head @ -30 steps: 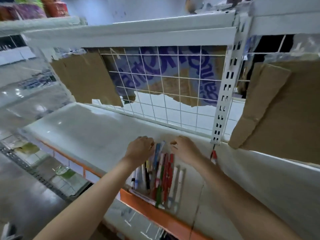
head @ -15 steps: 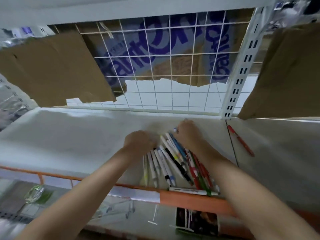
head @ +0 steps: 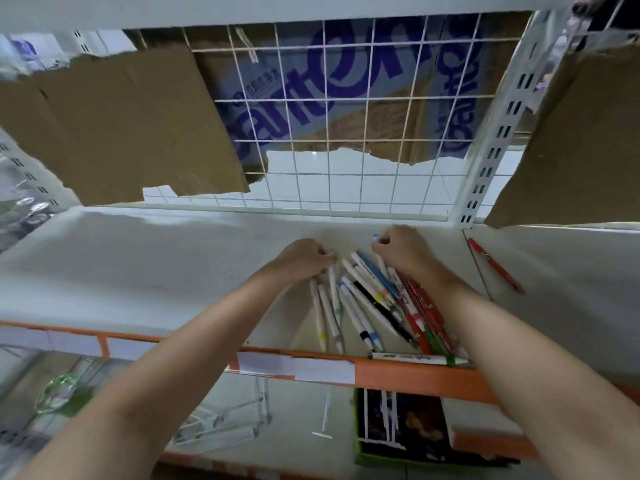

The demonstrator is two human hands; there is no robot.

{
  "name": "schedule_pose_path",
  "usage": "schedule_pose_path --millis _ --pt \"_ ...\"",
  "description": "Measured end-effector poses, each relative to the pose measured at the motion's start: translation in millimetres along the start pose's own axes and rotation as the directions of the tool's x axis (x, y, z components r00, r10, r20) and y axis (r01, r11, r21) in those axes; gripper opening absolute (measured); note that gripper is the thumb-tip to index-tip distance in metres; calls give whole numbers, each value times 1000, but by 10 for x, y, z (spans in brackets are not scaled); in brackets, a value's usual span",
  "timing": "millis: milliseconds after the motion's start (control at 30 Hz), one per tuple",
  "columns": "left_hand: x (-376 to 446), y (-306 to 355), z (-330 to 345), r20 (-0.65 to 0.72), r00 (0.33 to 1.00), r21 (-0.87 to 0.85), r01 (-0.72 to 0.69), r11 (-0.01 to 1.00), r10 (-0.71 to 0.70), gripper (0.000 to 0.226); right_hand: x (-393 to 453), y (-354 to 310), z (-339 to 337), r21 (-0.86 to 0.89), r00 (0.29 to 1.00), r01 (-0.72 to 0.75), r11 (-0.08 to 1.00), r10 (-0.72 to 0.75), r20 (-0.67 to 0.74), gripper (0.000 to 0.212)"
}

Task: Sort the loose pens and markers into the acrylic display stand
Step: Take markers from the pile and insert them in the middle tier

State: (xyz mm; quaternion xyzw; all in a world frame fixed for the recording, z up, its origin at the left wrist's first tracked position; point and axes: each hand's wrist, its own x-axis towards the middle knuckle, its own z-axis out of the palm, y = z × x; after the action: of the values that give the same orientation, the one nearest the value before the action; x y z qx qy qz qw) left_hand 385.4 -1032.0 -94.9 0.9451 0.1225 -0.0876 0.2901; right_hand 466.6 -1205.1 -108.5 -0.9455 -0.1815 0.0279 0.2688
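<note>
The loose pens and markers (head: 377, 299) lie in a fanned heap on the white shelf (head: 156, 271), toward its front right, their far ends bunched between your two hands and their near ends spreading toward the orange front rail (head: 398, 374). White barrels sit on the left of the fan, a black one and blue ones in the middle, red and green ones on the right under your right forearm. One white marker with a green end (head: 419, 359) lies crosswise along the front edge, just beside the rail. A single red pen (head: 495, 265) lies well apart, on the next shelf section to the right.

Behind the shelf stands a white wire grid (head: 346, 133), with torn brown cardboard (head: 114, 126) at left and a box printed in purple lettering behind the mesh. A slotted white upright (head: 498, 133) marks the right end of the bay. On the lower shelf, a clear acrylic piece (head: 225, 420) lies blurred; its form is hard to tell.

Your left hand (head: 301, 259) is knuckles-up, fingers curled down onto the far ends of the white pens; whether it grips any, you cannot tell. Your right hand (head: 401, 247) is curled likewise, and a blue-tipped pen (head: 375, 239) pokes out at its fingertips, pinched there.
</note>
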Motion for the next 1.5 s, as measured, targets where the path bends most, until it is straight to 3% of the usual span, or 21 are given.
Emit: schedule_pose_path --millis 133,233,433,633,833,1033,1500 --pt "27 146 -57 3 999 -345 -44 938 48 22 -29 -18 -206 281 996 -69 957 84 -41 27" --pt "96 355 -83 -51 989 -464 -144 874 136 19 -96 47 -430 526 991 -32 850 95 -93 16" --pt "166 1186 5 -132 946 -600 -315 736 297 11 -277 329 -1029 613 952 36 789 158 -260 5" --pt "82 2303 389 -172 854 -577 -492 652 492 5 -809 958 -1796 492 867 85 867 179 -465 7" --pt "-240 3500 1017 -138 740 -633 -577 516 658 9 -1626 1827 -2601 482 805 35 875 261 -532 7" --pt "-611 4649 1649 -110 638 -619 -644 450 762 9 -2347 2691 -3411 412 762 -28 911 286 -581 8" --pt "-728 6365 2575 -135 578 -606 -691 394 805 7 -2912 4257 -4368 384 660 -101 918 350 -664 18"
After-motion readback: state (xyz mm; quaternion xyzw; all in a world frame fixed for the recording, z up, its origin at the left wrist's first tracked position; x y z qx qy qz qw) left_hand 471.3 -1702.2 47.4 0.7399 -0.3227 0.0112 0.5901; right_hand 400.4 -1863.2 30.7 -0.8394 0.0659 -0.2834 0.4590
